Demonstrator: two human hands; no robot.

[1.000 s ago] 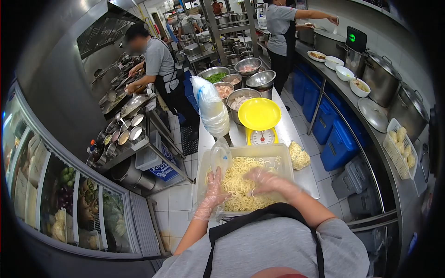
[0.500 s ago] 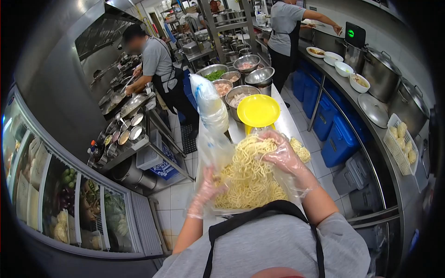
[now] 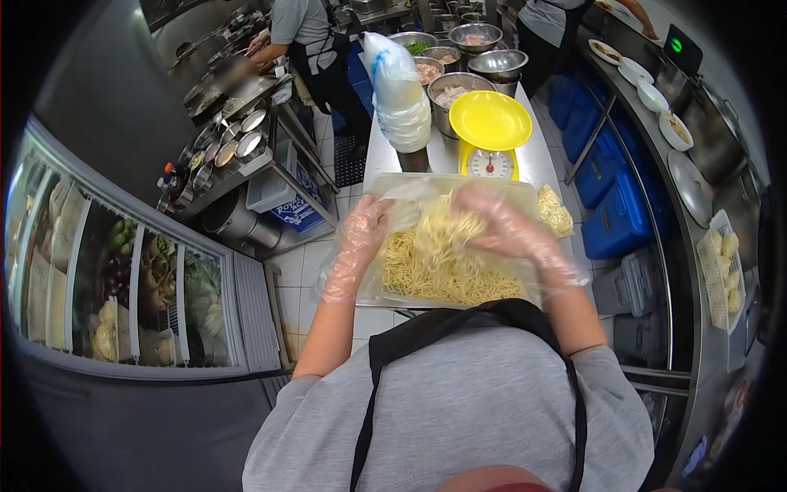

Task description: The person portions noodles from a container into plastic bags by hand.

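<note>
My right hand point(image 3: 504, 225), in a loose transparent plastic glove, is grasping a pale yellow clump of thin noodles point(image 3: 447, 231). The fingers are bent around its right side and point to my left; they are blurred, so how firmly they press I cannot tell. The clump is above the noodle bed point(image 3: 418, 277), inside the area of the translucent rectangular plastic tub point(image 3: 525, 190). It has no clean long axis: its strands curl in many directions, and its lower part hangs toward the bed and toward me.

My left hand point(image 3: 363, 225), gloved in the same way, is clenched on a thin clear plastic bag point(image 3: 406, 203) at the left side of the tub. The bag's long axis lies roughly sideways, from my left fingers toward the noodle clump. Which way its mouth faces, I cannot tell exactly.

The tub stands on a steel table point(image 3: 445, 160), with its far rim going from left to right. Just behind it is a yellow kitchen scale with a round white dial point(image 3: 492, 164), which carries a yellow round dish point(image 3: 490, 120). Near the tub's right side rests a clear bag filled with noodles point(image 3: 555, 211).
</note>
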